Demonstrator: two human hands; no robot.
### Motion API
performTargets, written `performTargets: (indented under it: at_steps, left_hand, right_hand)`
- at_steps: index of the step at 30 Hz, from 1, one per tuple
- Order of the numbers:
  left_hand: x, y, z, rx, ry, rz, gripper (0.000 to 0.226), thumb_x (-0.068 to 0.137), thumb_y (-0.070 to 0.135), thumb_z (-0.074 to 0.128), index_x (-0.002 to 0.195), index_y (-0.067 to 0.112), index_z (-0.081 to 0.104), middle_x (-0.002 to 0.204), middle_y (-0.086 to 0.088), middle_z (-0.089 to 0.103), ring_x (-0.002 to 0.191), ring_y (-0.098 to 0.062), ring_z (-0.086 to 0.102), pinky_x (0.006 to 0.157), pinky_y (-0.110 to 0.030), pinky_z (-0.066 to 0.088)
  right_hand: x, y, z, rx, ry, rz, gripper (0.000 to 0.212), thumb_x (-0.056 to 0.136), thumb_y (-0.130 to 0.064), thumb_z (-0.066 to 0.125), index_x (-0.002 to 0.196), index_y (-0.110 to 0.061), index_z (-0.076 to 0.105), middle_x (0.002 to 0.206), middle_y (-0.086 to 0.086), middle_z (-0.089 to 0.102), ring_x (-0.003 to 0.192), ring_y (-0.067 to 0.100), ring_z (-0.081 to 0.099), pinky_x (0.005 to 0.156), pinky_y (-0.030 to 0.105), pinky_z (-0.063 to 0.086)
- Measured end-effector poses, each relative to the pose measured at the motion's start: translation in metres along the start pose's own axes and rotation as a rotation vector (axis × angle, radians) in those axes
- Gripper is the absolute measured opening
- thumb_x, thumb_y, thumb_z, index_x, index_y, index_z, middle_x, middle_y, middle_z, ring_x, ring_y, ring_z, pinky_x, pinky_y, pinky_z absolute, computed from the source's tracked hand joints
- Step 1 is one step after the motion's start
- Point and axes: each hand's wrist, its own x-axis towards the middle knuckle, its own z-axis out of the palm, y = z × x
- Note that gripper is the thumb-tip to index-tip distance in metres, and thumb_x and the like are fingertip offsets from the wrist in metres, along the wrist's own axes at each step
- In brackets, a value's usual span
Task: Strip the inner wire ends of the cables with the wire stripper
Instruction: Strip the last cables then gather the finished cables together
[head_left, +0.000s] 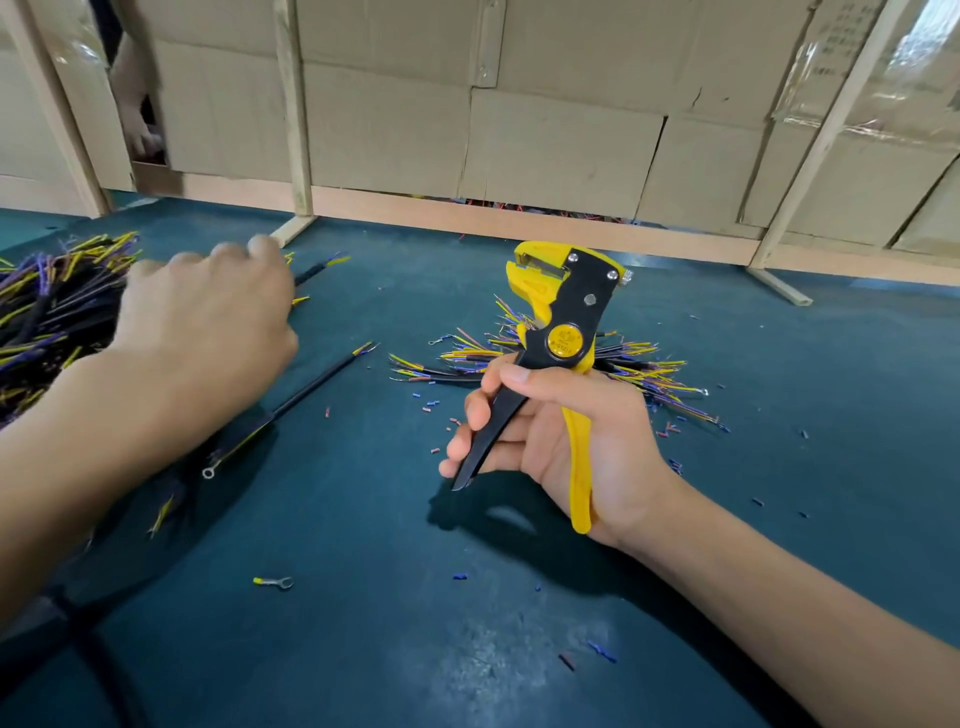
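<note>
The right hand (566, 441) is gripping the wire stripper (558, 338) by its handles, fingers curling round the black handle and the yellow one lying against the palm, so the tool is standing nearly upright with its head pointing away from the person. Just behind the stripper, a fan of cables (644, 364) is lying on the table, partly hidden by the tool and the thumb.

The left hand (208, 322) is reaching over the heap of cables (47, 306) at the left edge, its fingers curling downward near a single cable end (319, 267); whether it is pinching anything cannot be told, since the back of the hand is hiding the fingertips. Another loose cable (311, 387) is lying diagonally between the two hands, apart from both.

The stripper is showing a yellow head with a metal blade plate, a black side plate with silver bolts and a round yellow dial at the pivot. The cables are black-jacketed with yellow, blue and brownish inner wires splaying from their ends.

The teal table (363, 597) is running back to a wooden frame (298, 156) backed with cardboard, and small insulation scraps (431, 402) and a ring terminal (275, 583) are dotting the open stretch near the person
</note>
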Motion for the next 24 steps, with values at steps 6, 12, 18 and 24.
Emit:
performTargets:
  at_steps: [6,12,18,24]
  left_hand:
    - [-0.013,0.032,-0.023,-0.571,0.25,0.454,0.022,0.098,0.003,0.054,0.117,0.01,0.06,0.104,-0.009,0.058,0.086,-0.035,0.06,0.072,-0.047,0.052]
    - [-0.025,0.052,-0.004,-1.035,0.004,0.52,0.02,0.102,0.009,0.054,0.112,0.013,0.07,0.085,0.016,0.063,0.074,0.002,0.056,0.069,-0.006,0.037]
    - [-0.032,0.063,-0.004,-1.585,-0.432,0.279,0.02,0.098,0.024,0.058,0.108,0.012,0.07,0.072,-0.004,0.058,0.048,-0.011,0.035,0.041,-0.017,0.031]
    - [-0.031,0.059,-0.01,-1.734,-0.763,0.215,0.02,0.096,0.018,0.061,0.111,0.01,0.073,0.084,-0.005,0.067,0.055,-0.017,0.052,0.038,-0.023,0.041]
  right_hand:
    - [0.005,-0.003,-0.005,0.031,0.106,-0.081,0.013,0.086,-0.014,0.063,0.09,-0.002,0.063,0.081,0.02,0.062,0.076,0.043,0.067,0.083,0.059,0.057]
    - [0.007,-0.011,-0.011,-0.04,0.229,-0.223,0.012,0.085,-0.011,0.069,0.091,-0.001,0.068,0.095,0.024,0.07,0.079,0.041,0.07,0.079,0.051,0.059]
    - [0.009,-0.015,-0.016,-0.083,0.329,-0.299,0.003,0.091,-0.001,0.066,0.092,0.001,0.064,0.09,0.023,0.066,0.075,0.042,0.068,0.079,0.053,0.059]
    - [0.009,-0.021,-0.019,-0.123,0.362,-0.312,0.005,0.088,0.0,0.068,0.089,-0.001,0.063,0.084,0.023,0.064,0.076,0.042,0.068,0.076,0.05,0.059]
